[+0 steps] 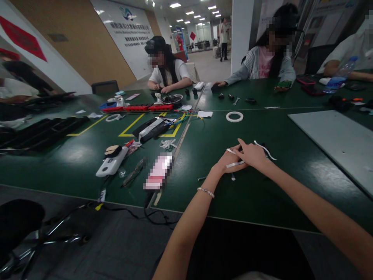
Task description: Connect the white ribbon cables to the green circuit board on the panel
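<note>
My left hand (229,160) is held out low over the green table, stretched out, its fingertips partly hidden behind my right hand. A white tape strip (231,151) lies across its back, and a second white strip (234,164) runs along its lower edge. My right hand (254,154) rests over the left, its fingers closed at the end of the upper strip. Beyond the right knuckles a curved white strip (265,151) sticks out; what it is fixed to is hidden. Small dark pieces (233,177) lie on the table below the hands.
A white tape roll (234,116) lies beyond my hands, a grey panel (335,144) to the right. A phone (159,171), glasses (134,173) and a white power strip (112,161) are at left. Two people (169,70) sit across, handling small things; a bottle (340,76) stands far right.
</note>
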Available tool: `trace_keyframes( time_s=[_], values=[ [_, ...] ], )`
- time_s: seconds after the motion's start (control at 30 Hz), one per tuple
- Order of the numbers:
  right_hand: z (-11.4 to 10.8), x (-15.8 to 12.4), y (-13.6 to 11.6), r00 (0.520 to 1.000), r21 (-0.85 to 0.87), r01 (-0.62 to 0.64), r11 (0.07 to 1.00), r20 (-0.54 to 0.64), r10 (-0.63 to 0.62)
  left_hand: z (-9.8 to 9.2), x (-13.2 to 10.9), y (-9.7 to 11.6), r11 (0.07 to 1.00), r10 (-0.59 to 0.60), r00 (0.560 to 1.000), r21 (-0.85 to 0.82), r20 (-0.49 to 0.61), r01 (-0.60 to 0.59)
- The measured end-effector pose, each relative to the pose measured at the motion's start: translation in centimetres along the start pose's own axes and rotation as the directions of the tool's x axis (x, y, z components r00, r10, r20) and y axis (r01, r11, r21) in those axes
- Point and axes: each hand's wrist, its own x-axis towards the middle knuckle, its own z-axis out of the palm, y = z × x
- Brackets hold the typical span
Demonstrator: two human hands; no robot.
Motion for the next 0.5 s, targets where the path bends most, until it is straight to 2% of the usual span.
trace_keyframes(
  time_s=[0.2,0.37,0.5],
  values=[
    [0.1,-0.7,0.3,0.997,-0.002,0.039,0.999,-0.063,-0.039,0.1,-0.1,0.0,0.999,0.005,0.999,0.033,0.033,-0.006],
    [-0.2,-0.7,0.9,0.997,0.016,0.033,0.999,-0.064,-0.032,0.3,-0.1,-0.1,0.996,0.037,0.999,0.081,0.039,-0.04],
    [-0.5,-0.6,1.4,0.994,0.028,0.078,0.997,-0.079,-0.076,0.2,0.0,0.1,0.995,0.024,0.999,0.097,0.047,-0.029]
  ],
)
